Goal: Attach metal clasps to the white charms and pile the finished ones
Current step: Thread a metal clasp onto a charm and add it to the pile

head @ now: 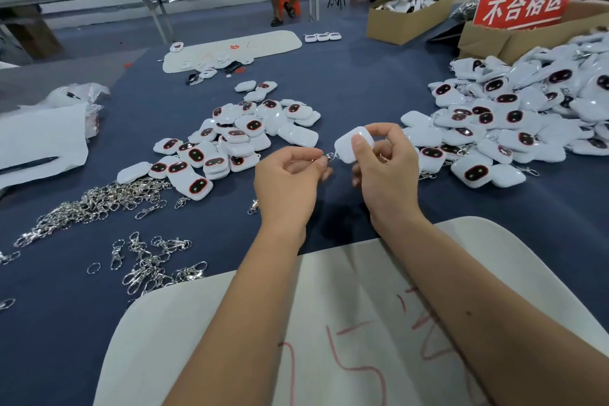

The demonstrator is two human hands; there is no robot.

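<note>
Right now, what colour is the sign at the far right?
Red with white characters, on the sign; head view.

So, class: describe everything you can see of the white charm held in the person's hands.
The white charm is a glossy, rounded, plastic-looking case, plain side showing, tilted above the blue table. The right hand grips it with thumb and fingers. At its lower left end a metal clasp meets it, pinched by the left hand.

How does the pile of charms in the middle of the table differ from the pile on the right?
The middle pile is smaller and spread nearly flat; the right pile is much larger and heaped high. Clasps poke out around the right pile's edges, while the middle pile's charms show none attached. Both hold the same white charms with dark, red-rimmed faces, on the blue table.
</note>
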